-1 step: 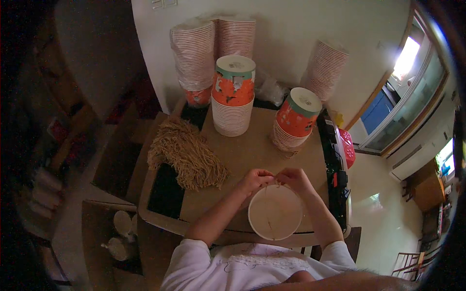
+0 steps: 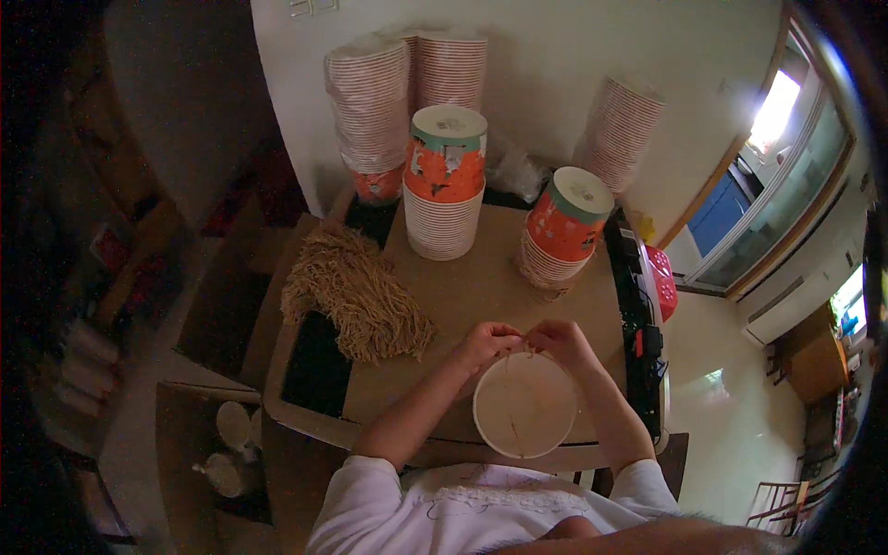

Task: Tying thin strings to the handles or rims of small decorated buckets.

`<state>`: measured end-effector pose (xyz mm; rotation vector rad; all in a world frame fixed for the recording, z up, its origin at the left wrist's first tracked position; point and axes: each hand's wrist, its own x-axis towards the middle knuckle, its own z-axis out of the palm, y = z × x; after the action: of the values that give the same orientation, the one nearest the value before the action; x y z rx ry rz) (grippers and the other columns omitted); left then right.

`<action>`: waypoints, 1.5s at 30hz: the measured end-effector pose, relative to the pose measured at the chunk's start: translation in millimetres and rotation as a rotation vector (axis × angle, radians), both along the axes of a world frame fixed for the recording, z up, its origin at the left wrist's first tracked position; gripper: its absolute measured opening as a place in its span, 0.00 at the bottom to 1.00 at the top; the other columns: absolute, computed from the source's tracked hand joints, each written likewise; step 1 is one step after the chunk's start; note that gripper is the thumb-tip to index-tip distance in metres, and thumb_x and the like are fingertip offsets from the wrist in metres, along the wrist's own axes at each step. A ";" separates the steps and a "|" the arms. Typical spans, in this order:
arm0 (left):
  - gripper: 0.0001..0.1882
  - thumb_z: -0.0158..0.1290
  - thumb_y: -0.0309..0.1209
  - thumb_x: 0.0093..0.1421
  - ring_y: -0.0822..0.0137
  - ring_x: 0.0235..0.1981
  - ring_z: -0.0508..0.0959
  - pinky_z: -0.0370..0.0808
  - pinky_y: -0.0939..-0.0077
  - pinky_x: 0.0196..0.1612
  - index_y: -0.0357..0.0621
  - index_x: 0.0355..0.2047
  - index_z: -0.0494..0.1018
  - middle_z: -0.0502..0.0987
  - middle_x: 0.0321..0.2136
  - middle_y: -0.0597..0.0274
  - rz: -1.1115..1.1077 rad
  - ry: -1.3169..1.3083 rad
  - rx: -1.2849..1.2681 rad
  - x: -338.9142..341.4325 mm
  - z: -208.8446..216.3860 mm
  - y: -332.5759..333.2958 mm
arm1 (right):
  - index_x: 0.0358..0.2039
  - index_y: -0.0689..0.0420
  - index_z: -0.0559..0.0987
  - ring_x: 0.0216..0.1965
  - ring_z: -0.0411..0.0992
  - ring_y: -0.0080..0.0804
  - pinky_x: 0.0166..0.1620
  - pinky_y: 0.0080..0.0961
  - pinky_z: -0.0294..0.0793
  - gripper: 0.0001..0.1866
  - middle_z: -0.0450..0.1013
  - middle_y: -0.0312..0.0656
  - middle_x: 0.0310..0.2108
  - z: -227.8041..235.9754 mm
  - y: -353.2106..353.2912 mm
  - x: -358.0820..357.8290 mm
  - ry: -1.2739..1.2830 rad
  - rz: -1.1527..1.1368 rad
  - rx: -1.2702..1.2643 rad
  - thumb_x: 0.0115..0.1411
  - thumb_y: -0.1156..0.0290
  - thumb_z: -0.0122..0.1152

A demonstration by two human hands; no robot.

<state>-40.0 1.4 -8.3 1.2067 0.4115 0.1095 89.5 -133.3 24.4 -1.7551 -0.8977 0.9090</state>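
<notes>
A white paper bucket [image 2: 525, 405] with its open mouth up is close to my body, at the near edge of the table. A thin tan string [image 2: 514, 421] runs across its mouth from the far rim to the near rim. My left hand [image 2: 492, 344] and my right hand [image 2: 561, 344] meet at the far rim, fingertips pinched together on the string's end. The exact hold of the fingertips is too small to make out. Left of them lies a thick bundle of tan strings [image 2: 356, 296].
Upside-down stacks of orange-and-green paper buckets stand at the middle [image 2: 446, 176] and right [image 2: 566, 217] of the table. Plastic-wrapped bucket stacks [image 2: 367, 102] lean by the wall. Black devices with cables [image 2: 646, 342] line the right edge. A cardboard box [image 2: 190, 425] sits at lower left.
</notes>
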 end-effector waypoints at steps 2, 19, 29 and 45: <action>0.08 0.54 0.29 0.49 0.79 0.24 0.69 0.65 0.85 0.27 0.42 0.31 0.74 0.73 0.23 0.70 0.001 0.007 0.006 -1.4 0.1 0.8 | 0.29 0.64 0.77 0.24 0.68 0.20 0.30 0.17 0.68 0.06 0.72 0.36 0.22 -0.6 0.9 -0.3 -0.007 0.009 0.017 0.52 0.74 0.55; 0.13 0.53 0.34 0.52 0.74 0.29 0.73 0.70 0.78 0.33 0.42 0.36 0.74 0.76 0.31 0.66 0.052 -0.011 -0.082 0.1 -17.5 6.4 | 0.25 0.63 0.77 0.22 0.66 0.17 0.26 0.14 0.65 0.07 0.71 0.34 0.20 -0.8 10.7 -2.6 -0.090 -0.003 -0.079 0.51 0.72 0.59; 0.09 0.53 0.27 0.52 0.76 0.26 0.73 0.71 0.82 0.31 0.38 0.33 0.75 0.77 0.26 0.64 0.043 -0.069 0.126 6.2 -22.5 7.5 | 0.24 0.64 0.75 0.22 0.67 0.18 0.26 0.15 0.66 0.06 0.70 0.36 0.19 -12.7 10.5 0.9 -0.129 0.019 0.042 0.51 0.74 0.58; 0.06 0.52 0.29 0.53 0.78 0.22 0.72 0.69 0.84 0.27 0.42 0.30 0.75 0.77 0.25 0.66 0.083 0.007 0.135 15.2 -33.0 13.0 | 0.23 0.63 0.76 0.24 0.66 0.16 0.27 0.15 0.65 0.08 0.70 0.34 0.19 -9.7 8.1 -0.5 -0.181 0.030 -0.116 0.51 0.71 0.57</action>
<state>-24.8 14.4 -41.2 1.3237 0.4662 0.2076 89.1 -125.2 14.7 -1.9522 -1.0068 0.8461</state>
